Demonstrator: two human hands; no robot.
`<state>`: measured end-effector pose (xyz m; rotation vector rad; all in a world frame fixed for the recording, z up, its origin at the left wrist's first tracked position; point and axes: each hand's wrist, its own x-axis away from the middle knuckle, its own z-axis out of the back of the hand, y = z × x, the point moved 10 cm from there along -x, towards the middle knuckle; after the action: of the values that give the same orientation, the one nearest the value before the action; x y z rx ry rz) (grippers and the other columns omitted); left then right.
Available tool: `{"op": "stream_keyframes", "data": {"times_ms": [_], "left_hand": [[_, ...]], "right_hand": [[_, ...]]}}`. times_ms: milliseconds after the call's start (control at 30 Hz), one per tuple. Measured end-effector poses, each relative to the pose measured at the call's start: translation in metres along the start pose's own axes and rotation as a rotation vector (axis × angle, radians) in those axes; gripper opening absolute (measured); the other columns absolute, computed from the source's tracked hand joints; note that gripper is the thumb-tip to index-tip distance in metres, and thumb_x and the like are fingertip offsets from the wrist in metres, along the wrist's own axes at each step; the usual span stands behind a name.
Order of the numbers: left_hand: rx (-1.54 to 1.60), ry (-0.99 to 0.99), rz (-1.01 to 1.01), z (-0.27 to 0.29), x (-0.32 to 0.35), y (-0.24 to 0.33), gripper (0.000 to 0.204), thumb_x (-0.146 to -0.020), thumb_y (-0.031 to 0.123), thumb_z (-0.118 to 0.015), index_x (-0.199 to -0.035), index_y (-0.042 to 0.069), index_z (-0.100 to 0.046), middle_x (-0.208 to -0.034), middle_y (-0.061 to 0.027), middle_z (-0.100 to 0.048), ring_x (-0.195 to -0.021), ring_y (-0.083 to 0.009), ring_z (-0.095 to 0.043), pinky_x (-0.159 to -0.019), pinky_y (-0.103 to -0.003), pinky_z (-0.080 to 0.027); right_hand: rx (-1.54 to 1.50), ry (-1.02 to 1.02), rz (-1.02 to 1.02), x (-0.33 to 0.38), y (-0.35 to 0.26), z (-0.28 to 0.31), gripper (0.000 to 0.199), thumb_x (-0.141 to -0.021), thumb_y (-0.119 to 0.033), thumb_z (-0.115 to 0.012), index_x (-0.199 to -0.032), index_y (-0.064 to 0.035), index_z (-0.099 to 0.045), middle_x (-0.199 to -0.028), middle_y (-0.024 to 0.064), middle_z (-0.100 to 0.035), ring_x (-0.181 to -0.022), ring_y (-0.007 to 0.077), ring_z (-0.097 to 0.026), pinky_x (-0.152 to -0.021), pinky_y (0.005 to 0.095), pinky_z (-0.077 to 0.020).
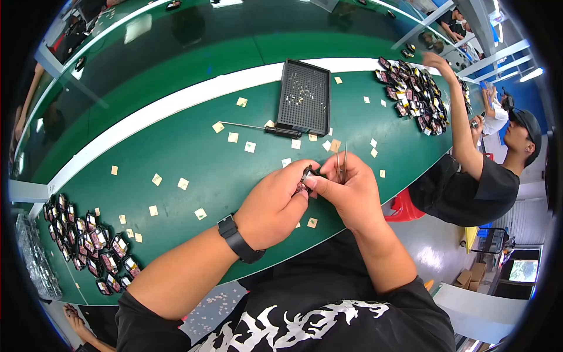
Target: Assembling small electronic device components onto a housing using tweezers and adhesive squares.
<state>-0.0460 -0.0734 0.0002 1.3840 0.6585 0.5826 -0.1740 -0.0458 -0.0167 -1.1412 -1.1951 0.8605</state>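
Observation:
My left hand, with a black watch on its wrist, is closed round a small black electronic device above the table. The thumb and index finger of my right hand press against the same device. Metal tweezers are tucked in my right hand, tips pointing away from me. My fingers hide much of the device. Beyond my hands lies a screwdriver with a black handle, beside a black perforated tray that holds tiny light-coloured parts.
Small cream paper squares are scattered over the green table. Piles of black devices lie at the left and far right. Clear plastic packaging is at the left edge. A co-worker reaches over the right pile.

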Motion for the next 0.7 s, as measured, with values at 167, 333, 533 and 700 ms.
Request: {"op": "stream_keyframes", "data": {"times_ms": [167, 333, 533, 700], "left_hand": [[0.098, -0.081, 0.069, -0.006, -0.001, -0.005, 0.046, -0.092, 0.0, -0.051, -0.138, -0.001, -0.05, -0.096, -0.0068, -0.064, -0.078, -0.012, -0.057, -0.073, -0.028, -0.049], [0.155, -0.093, 0.123, -0.011, -0.002, -0.008, 0.047, -0.095, 0.001, -0.052, -0.142, 0.0, -0.048, -0.097, -0.0047, -0.065, -0.078, -0.0078, -0.056, -0.071, -0.024, -0.048], [0.399, 0.032, 0.312, -0.002, 0.004, -0.028, 0.043, -0.102, 0.004, -0.052, -0.144, 0.001, -0.046, -0.098, -0.007, -0.066, -0.071, -0.0062, -0.05, -0.061, -0.021, -0.041], [0.481, 0.037, 0.309, -0.002, 0.004, -0.028, 0.043, -0.102, 0.003, -0.052, -0.145, 0.001, -0.045, -0.099, -0.0087, -0.066, -0.07, -0.0061, -0.048, -0.06, -0.021, -0.039]], "right_hand": [[-0.03, -0.069, -0.059, -0.007, -0.005, 0.0, 0.027, -0.085, 0.002, -0.079, -0.098, -0.0009, -0.055, -0.073, -0.0017, -0.055, -0.065, 0.0073, -0.06, -0.062, 0.0222, -0.0515], [0.021, -0.122, -0.104, -0.013, 0.006, 0.007, 0.028, -0.085, 0.001, -0.08, -0.099, -0.0025, -0.056, -0.075, -0.0029, -0.056, -0.068, 0.0055, -0.058, -0.062, 0.0198, -0.0479], [0.1, -0.053, -0.125, -0.01, -0.021, 0.052, 0.019, -0.096, -0.02, -0.074, -0.103, -0.0043, -0.065, -0.086, -0.0019, -0.066, -0.078, 0.0047, -0.059, -0.07, 0.0209, -0.048], [0.589, 0.291, 0.308, -0.012, -0.046, 0.16, 0.017, -0.094, -0.013, -0.074, -0.099, 0.0011, -0.066, -0.083, 0.0016, -0.067, -0.074, 0.0068, -0.059, -0.068, 0.0229, -0.0477]]}}
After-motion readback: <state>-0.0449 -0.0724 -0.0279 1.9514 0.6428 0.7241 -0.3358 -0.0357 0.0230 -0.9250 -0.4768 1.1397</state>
